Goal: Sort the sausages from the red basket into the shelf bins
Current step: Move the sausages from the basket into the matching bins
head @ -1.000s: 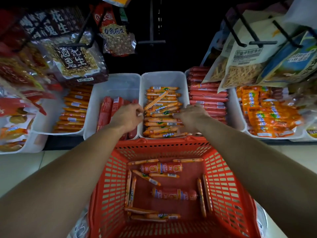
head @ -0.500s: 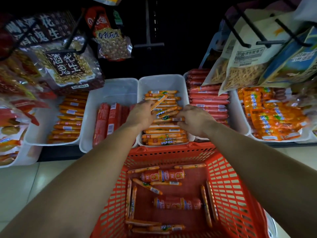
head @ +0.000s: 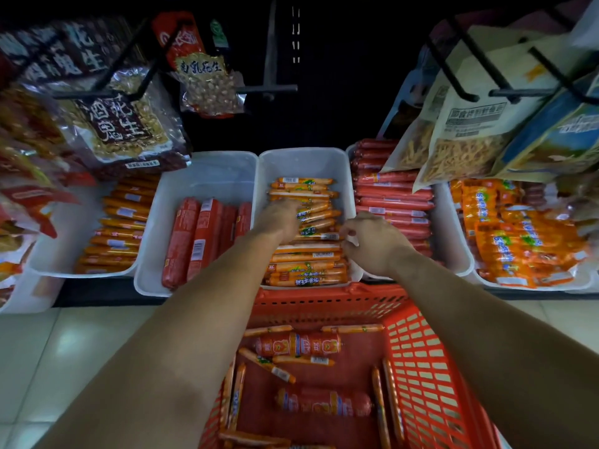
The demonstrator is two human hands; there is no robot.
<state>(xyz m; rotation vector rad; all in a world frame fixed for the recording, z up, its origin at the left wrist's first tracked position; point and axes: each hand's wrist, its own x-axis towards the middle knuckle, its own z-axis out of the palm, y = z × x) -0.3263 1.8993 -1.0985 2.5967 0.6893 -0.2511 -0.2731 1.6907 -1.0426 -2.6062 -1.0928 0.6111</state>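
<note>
Left hand [head: 279, 218], right hand [head: 372, 243] on sausages [head: 304, 256]

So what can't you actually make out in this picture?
Head view:
- Whether the left hand or right hand holds any thin orange sausages: the hands' backs mostly hide the fingertips.
- Near end of the red basket: cut by the bottom edge.
- Rear red sausages: behind hanging snack bags.
</note>
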